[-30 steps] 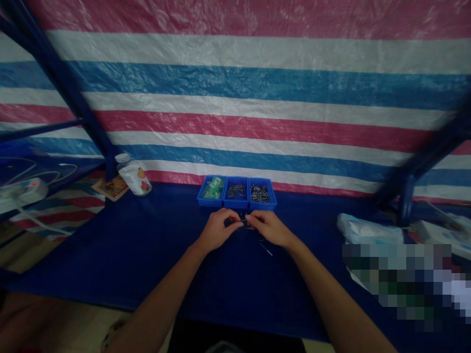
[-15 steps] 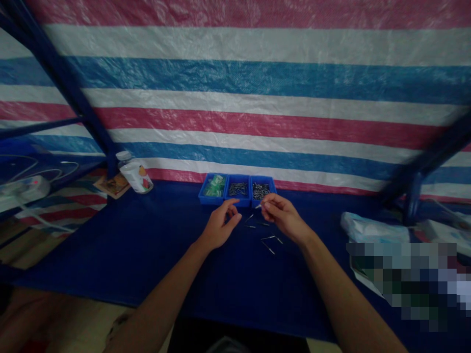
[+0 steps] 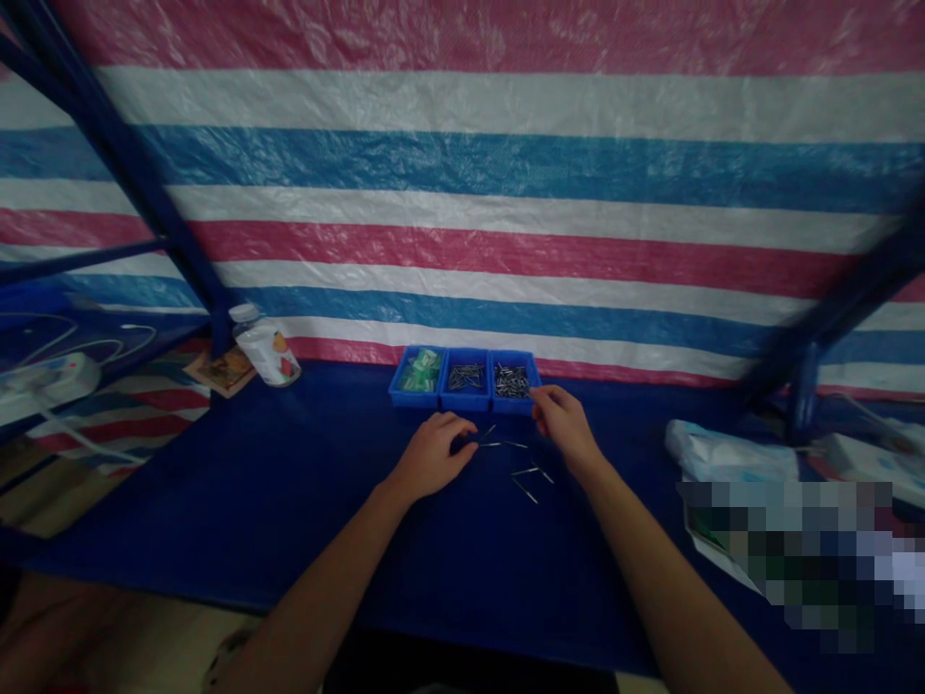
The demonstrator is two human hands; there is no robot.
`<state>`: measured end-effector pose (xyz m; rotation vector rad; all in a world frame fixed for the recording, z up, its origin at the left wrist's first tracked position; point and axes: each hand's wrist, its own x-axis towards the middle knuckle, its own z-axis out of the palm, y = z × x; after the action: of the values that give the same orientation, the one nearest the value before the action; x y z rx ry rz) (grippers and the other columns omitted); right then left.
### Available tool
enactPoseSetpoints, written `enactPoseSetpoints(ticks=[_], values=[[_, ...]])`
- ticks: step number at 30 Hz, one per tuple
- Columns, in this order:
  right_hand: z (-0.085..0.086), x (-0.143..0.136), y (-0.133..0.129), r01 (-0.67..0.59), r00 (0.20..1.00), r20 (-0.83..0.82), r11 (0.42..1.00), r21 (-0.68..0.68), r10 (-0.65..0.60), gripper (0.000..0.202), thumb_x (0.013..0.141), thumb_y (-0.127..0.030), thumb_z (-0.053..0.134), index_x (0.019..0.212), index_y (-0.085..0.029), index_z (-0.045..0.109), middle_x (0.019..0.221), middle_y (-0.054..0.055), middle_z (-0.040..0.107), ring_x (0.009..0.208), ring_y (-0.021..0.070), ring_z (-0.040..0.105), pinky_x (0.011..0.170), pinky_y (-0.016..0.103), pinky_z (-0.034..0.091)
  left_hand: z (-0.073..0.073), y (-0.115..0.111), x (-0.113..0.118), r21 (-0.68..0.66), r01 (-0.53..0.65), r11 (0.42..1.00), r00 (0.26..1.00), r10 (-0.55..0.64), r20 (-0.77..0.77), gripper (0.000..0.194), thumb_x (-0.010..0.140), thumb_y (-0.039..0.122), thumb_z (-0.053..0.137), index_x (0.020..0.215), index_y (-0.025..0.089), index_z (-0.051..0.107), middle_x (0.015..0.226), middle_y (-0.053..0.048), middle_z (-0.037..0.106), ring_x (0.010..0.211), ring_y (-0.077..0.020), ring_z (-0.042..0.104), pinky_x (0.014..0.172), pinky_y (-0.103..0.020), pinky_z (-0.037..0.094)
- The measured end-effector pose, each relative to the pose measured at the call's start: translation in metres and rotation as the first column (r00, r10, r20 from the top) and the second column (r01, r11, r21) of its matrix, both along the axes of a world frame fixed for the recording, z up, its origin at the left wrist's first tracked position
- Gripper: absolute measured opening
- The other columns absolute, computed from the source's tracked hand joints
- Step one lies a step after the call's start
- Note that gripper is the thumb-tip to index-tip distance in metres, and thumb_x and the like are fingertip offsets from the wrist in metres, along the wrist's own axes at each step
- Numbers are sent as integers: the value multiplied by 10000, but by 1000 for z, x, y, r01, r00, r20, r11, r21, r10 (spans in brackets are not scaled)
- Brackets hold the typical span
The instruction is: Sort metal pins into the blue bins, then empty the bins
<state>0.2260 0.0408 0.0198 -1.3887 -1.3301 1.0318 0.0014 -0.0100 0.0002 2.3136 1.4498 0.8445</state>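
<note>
My left hand (image 3: 436, 453) is over the blue table, its fingers curved and apart from the thumb, with nothing visible in them. Just right of its fingertips lie several thin metal pins (image 3: 489, 444), and more pins (image 3: 524, 488) rest nearer to me. At the front right corner of the right-hand blue bin (image 3: 515, 406), my right hand (image 3: 566, 422) has its fingertips pinched together; what is between them is too small to make out. That bin holds a heap of small metal parts (image 3: 512, 381).
The middle bin (image 3: 466, 398) contains similar metal parts (image 3: 466, 375), the left one green-and-clear packets (image 3: 422, 370). A white bottle (image 3: 267, 349) stands at the back left. A plastic package (image 3: 729, 451) lies at right. Behind hangs a striped sheet (image 3: 506, 246), with blue frame posts (image 3: 130, 164) beside it.
My right hand has shifted slightly right, and the small metal piece seen at its fingertips no longer shows. My left hand has lowered a little towards the table. The view has tilted slightly.
</note>
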Motion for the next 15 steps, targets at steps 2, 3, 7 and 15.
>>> enactPoseSetpoints(ticks=[2, 3, 7, 15], values=[[-1, -4, -5, -152, 954, 280, 976, 158, 103, 245, 835, -430, 565, 828, -199, 646, 663, 6, 616, 586, 148, 548, 559, 278, 412, -2, 1, -1, 4, -1, 1000, 998, 1, -63, 236, 878, 259, 603, 1101, 229, 673, 1087, -51, 662, 1008, -230, 568, 914, -409, 441], [-2, -6, -8, -270, 895, 414, 942, 200, 168, 213, 852, -383, 562, 860, -200, 672, 726, 21, 649, 658, 159, 582, 631, 295, 444, -4, 1, -1, 4, -4, 1000, 995, 5, -95, 262, 881, 272, 606, 1133, 236, 671, 1120, -55, 654, 1031, -239, 559, 922, -418, 434], [-11, -17, -19, -594, 626, 720, 782, 190, 300, 290, 906, -245, 531, 1148, -195, 682, 1070, 92, 646, 971, 190, 608, 902, 349, 457, -8, 1, -1, 3, -14, 1000, 983, 15, -185, 296, 899, 335, 601, 1174, 253, 673, 1163, -64, 634, 1066, -257, 535, 918, -431, 419], [-13, -28, -25, -626, 457, 869, 763, 161, 191, 235, 943, -227, 508, 1064, -194, 706, 1093, 85, 621, 1007, 215, 541, 912, 364, 434, -8, 2, 1, 0, -4, 1000, 982, 4, -189, 186, 916, 340, 594, 1008, 232, 713, 1080, -44, 660, 1011, -230, 564, 882, -396, 420]])
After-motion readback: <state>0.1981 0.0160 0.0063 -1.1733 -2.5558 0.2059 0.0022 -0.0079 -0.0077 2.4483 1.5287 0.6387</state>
